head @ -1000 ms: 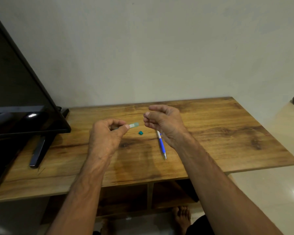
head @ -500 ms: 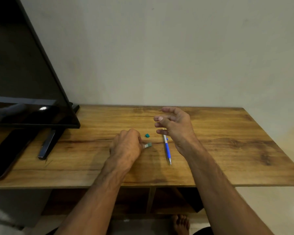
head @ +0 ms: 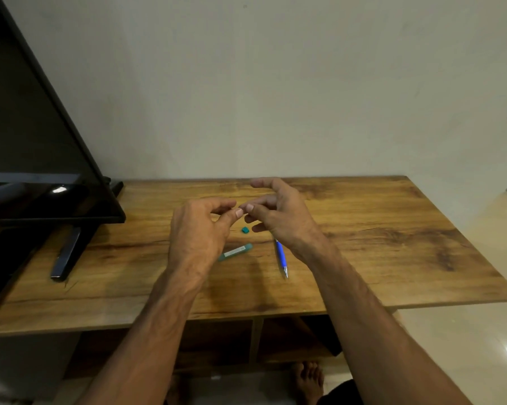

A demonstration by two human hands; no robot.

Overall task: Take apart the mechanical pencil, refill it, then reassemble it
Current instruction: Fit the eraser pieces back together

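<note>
A plain pale wall [head: 275, 83] fills the upper view. A dark television [head: 27, 141] stands at the left end of the wooden worktop [head: 392, 244] on a slanted black foot [head: 66, 258]. Under the worktop are open shelf compartments, and a bare foot [head: 309, 378] rests on the tiled floor.

Both forearms reach over the middle of the worktop. The left hand [head: 199, 229] and the right hand [head: 278, 217] are raised above the surface with their fingers curled, and the thumb and fingertips of the two hands meet tip to tip. Whether anything is pinched between them cannot be told; nothing that thin shows.

The blue mechanical pencil [head: 281, 254] lies flat on the worktop below the right wrist, metal tip toward the person, its far end hidden by that hand. Near its left lies a teal lead tube [head: 235, 252], slanted, its near end covered by the left hand. A small teal cap [head: 245, 229] sits just beyond the tube, under the meeting fingertips.
</note>
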